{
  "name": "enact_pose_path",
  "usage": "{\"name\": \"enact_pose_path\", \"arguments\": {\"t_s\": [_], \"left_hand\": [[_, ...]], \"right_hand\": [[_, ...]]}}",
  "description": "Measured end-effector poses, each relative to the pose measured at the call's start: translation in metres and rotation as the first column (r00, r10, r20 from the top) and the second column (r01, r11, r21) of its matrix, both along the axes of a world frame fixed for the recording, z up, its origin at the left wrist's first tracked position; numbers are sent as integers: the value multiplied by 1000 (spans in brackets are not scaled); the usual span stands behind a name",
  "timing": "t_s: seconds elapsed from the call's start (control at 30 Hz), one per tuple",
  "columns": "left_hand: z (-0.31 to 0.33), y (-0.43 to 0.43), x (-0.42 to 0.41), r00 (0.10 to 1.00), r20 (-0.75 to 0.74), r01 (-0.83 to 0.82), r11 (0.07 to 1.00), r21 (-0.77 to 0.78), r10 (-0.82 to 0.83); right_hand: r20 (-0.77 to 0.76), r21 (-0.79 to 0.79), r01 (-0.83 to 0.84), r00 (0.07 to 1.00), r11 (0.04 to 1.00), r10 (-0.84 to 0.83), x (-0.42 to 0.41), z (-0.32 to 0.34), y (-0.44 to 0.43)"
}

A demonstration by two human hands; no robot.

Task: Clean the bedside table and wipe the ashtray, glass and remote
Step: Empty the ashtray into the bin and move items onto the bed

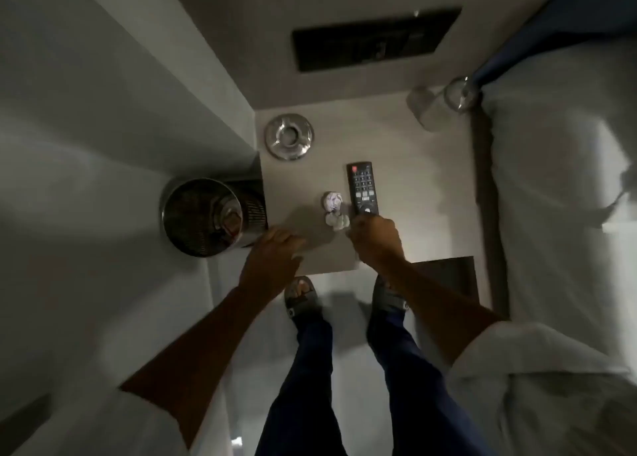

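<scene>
My right hand (374, 238) grips remote (362, 188) near end on tabletop (413, 186); left hand (272, 255) left of remote, fingers loosely curled, empty; ashtray (289, 137) beyond.

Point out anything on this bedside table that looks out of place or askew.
Two crumpled paper wads lie loose on the bedside table, just left of the remote: litter, not belongings. The ashtray and the glass stand upright; nothing looks spilled.

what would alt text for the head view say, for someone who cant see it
Seen from above, a person's right hand reaches the near end of a black remote on a bedside table, while the left hand rests at the table's front left edge. Also on it: crumpled paper, a metal ashtray, a glass; a bin stands alongside.
</scene>
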State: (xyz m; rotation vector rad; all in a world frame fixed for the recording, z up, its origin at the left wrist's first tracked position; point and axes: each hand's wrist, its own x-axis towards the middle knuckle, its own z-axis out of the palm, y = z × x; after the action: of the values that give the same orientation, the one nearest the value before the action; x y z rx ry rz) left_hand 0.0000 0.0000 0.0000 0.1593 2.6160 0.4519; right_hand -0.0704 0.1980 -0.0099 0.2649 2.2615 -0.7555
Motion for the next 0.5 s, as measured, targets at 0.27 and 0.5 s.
{"name": "enact_pose_path", "arguments": {"t_s": [0.27, 0.5], "left_hand": [[-59, 36, -88, 988, -147, -24, 994, 106, 40], [-80, 33, -93, 992, -70, 109, 991, 74, -104]], "right_hand": [[-271, 71, 34, 962, 997, -13, -5, -55, -36], [-210, 96, 46, 977, 994, -25, 2, -56, -42]]}}
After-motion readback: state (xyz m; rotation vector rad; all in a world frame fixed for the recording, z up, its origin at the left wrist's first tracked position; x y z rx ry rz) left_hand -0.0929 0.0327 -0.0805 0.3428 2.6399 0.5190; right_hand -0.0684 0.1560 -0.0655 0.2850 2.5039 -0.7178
